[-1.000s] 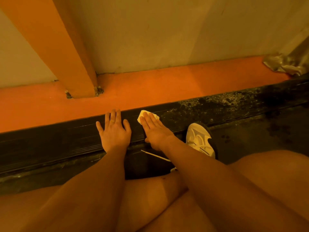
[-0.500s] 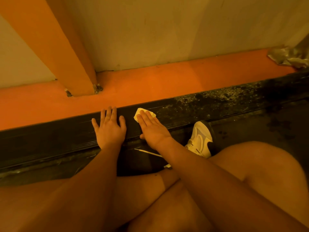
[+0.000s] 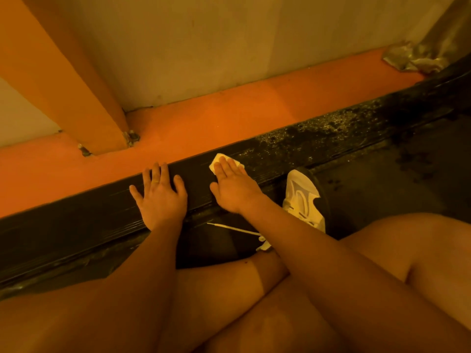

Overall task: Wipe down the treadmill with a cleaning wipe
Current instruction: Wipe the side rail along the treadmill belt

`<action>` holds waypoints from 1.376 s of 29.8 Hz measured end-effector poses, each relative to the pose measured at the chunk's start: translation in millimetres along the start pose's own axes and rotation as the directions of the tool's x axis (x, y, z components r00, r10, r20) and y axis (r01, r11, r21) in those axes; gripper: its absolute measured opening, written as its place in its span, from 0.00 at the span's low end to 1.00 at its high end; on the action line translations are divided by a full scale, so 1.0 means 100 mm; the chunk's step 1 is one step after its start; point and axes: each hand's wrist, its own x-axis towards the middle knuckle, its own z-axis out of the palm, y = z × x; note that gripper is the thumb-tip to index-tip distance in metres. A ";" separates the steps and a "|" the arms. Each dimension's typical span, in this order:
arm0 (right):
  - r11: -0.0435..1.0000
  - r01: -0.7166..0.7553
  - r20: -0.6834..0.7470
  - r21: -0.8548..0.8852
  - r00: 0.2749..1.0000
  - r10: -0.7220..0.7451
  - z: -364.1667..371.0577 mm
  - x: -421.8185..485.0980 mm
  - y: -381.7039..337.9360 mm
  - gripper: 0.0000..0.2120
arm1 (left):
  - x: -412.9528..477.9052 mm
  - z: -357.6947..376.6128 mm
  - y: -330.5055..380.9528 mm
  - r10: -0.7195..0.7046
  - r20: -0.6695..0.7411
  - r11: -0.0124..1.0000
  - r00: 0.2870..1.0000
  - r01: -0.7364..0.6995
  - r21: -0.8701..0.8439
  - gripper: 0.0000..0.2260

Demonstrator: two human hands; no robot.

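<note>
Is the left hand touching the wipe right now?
Apart. The head view shows the left hand flat on the black rail, with bare rail between it and the wipe, which lies under the right hand.

**Both grips flat on the treadmill rail**

The right grip (image 3: 233,189) presses a pale wipe (image 3: 221,160) onto the black treadmill rail (image 3: 76,220) with straight fingers. The left grip (image 3: 160,197) lies flat beside it, fingers spread. A white shoe (image 3: 303,200) sits just right of the right wrist.

white sneaker (image 3: 303,200), orange post (image 3: 63,80), crumpled grey sheet (image 3: 418,57)
</note>
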 end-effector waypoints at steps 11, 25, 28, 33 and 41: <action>0.998 -0.050 0.069 0.022 0.996 0.049 0.04 -0.17 0.04 0.30 | 0.01 0.09 0.34 0.083 0.084 0.995 0.993 -0.087 0.040 0.28; 0.994 -0.088 0.122 0.065 0.989 0.079 -0.26 0.12 0.24 0.30 | -0.01 0.11 0.36 0.069 0.049 0.996 0.996 -0.071 0.049 0.28; 0.991 -0.110 0.141 0.076 0.985 0.098 -0.26 0.14 0.24 0.31 | 0.01 0.11 0.34 0.073 0.049 0.996 0.996 -0.075 0.056 0.28; 0.987 -0.158 0.125 0.035 0.980 0.152 -0.04 -0.24 0.19 0.31 | 0.02 0.12 0.33 0.072 0.054 0.996 0.996 -0.075 0.057 0.28; 0.983 -0.150 0.155 0.101 0.979 0.133 -0.37 0.13 0.42 0.31 | 0.00 0.12 0.34 0.075 0.036 0.997 0.997 -0.076 0.027 0.28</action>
